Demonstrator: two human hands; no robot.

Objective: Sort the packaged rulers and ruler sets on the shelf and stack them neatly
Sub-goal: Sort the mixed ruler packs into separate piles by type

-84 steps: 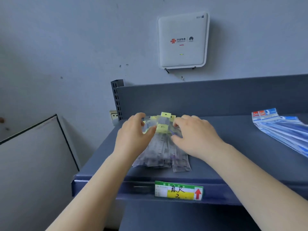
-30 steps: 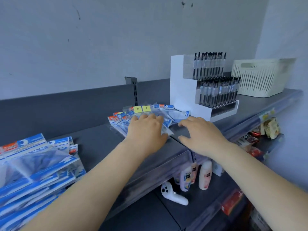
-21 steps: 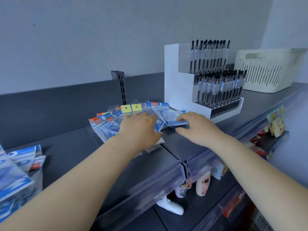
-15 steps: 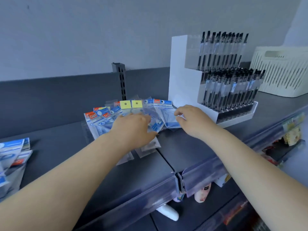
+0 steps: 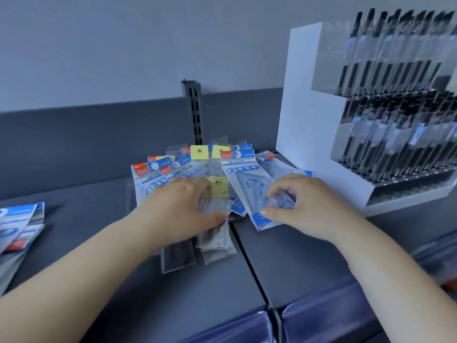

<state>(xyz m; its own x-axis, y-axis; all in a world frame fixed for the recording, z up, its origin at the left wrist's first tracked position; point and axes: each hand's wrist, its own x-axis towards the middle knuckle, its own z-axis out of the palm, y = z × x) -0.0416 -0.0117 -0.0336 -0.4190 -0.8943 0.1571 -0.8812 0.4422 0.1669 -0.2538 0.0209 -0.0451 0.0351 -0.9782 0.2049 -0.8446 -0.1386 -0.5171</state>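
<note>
1. Against half a second ago, the view is closer in on the fanned pile of packaged rulers (image 5: 197,174) on the dark shelf (image 5: 284,256); the cream basket at the right has gone out of view, and the right hand has come nearer to the pile's lower right edge.
2. The left hand (image 5: 183,214) lies over the middle of the pile, its fingers (image 5: 197,184) curled loosely over a clear ruler pack with a yellow label (image 5: 218,190) and its thumb against that pack's side; it grips the pack.
3. The right hand (image 5: 304,206) pinches a geometric set pack (image 5: 247,184) at its lower right part, with the fingers bent on top of it and the thumb at its blue bottom edge.
4. The pile straddles the seam between two shelf boards, in front of the slotted upright post (image 5: 195,112).
5. Just right of the pile stands a white pen display (image 5: 306,107) full of black pens, close beside the right hand.
6. A second heap of blue ruler packs (image 5: 17,226) lies well apart at the left edge.
</note>
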